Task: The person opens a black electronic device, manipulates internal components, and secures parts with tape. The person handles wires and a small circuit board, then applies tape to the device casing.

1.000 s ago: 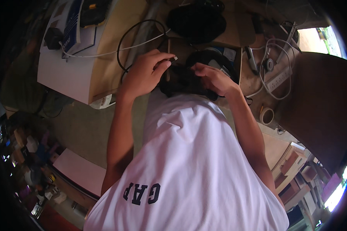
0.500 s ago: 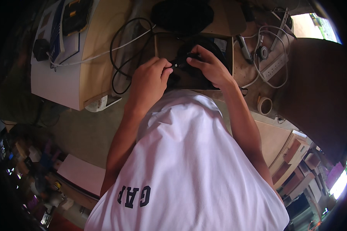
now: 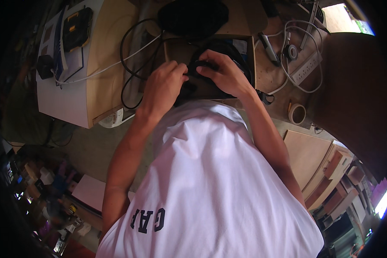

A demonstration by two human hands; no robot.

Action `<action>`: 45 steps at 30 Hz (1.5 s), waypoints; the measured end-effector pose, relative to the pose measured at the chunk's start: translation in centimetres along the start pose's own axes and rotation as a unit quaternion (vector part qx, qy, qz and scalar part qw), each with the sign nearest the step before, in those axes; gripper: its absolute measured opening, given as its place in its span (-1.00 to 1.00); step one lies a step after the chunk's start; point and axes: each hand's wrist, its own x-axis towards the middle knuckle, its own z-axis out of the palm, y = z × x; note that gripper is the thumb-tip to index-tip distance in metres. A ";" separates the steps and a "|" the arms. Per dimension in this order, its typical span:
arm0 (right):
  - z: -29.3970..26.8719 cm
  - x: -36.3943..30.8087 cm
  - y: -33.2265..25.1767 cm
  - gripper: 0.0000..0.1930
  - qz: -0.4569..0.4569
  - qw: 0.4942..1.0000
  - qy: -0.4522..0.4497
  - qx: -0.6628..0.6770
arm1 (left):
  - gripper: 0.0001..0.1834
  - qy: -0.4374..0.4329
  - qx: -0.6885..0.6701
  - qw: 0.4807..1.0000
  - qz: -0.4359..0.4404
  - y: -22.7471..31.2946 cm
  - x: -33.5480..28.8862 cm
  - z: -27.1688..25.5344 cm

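Note:
Both my hands meet over an open box (image 3: pixel 253 64), fingers pinched and nearly touching. My left hand (image 3: pixel 164 84) is closed on the plug end of a black cable, which its fingers now mostly hide. A black, rounded piece (image 3: pixel 205 64) shows between the thumb and fingers of my right hand (image 3: pixel 224 74); I cannot make out its exact kind. Beneath the hands, inside the box, lie dark cable-like coils (image 3: pixel 238 58). The dim light hides their detail.
A large black bundle (image 3: pixel 193 17) sits behind the box. To the right are a white power strip (image 3: pixel 306 71), a roll of tape (image 3: pixel 292 52) and a round cup-like ring (image 3: pixel 297 114). On the left, a wooden cabinet (image 3: pixel 105 81) carries a black-and-yellow case (image 3: pixel 77 28); a black cable (image 3: pixel 124 51) loops beside it.
My hands have come closer together and shifted slightly left in the view. The light-coloured plug tip seen between them before is now hidden. The whole view has tilted a little.

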 end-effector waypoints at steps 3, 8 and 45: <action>-0.6 -0.2 0.0 -0.74 0.038 0.999 -0.026 0.023 | -0.85 -0.020 -0.018 1.000 0.012 -0.6 0.5 0.0; -0.5 -0.7 1.1 -0.71 0.016 1.000 0.003 0.016 | -0.85 -0.038 -0.024 0.997 0.056 -0.8 0.9 -1.1; 4.6 -3.1 2.6 -0.81 -0.074 0.984 0.116 -0.117 | -0.63 -0.043 -0.150 0.977 -0.146 0.3 1.7 0.9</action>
